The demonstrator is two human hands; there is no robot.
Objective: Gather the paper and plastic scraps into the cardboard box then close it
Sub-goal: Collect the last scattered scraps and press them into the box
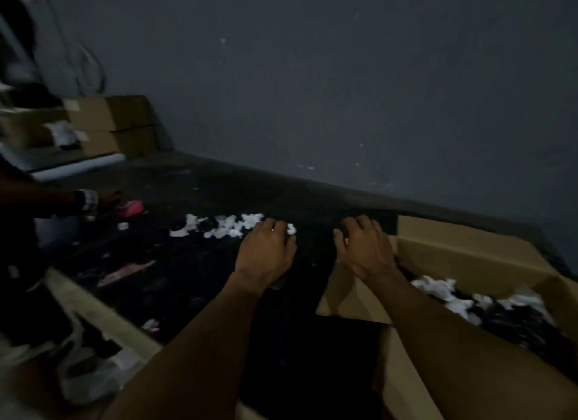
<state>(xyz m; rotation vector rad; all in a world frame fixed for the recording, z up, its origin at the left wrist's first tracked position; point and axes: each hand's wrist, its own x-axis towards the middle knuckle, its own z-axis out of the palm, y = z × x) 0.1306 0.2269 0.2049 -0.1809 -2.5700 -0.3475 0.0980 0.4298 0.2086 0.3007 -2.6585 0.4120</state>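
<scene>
White paper scraps (219,225) lie in a loose row on the dark table, with black plastic bits among them. My left hand (266,250) rests at the right end of that row, its curled fingers closed on a white scrap (291,228). My right hand (364,247) hovers over dark scraps just left of the open cardboard box (469,247); its fingers are curled, and what they hold is too dark to see. The box stands at the right with flaps up, and white and black scraps (453,297) lie inside.
Another person's arm (62,200) with a wristband reaches in at the left near a pink object (131,207). Stacked cardboard boxes (115,125) stand at the back left. A grey wall runs behind the table. Light scraps and a pale strip lie at the lower left.
</scene>
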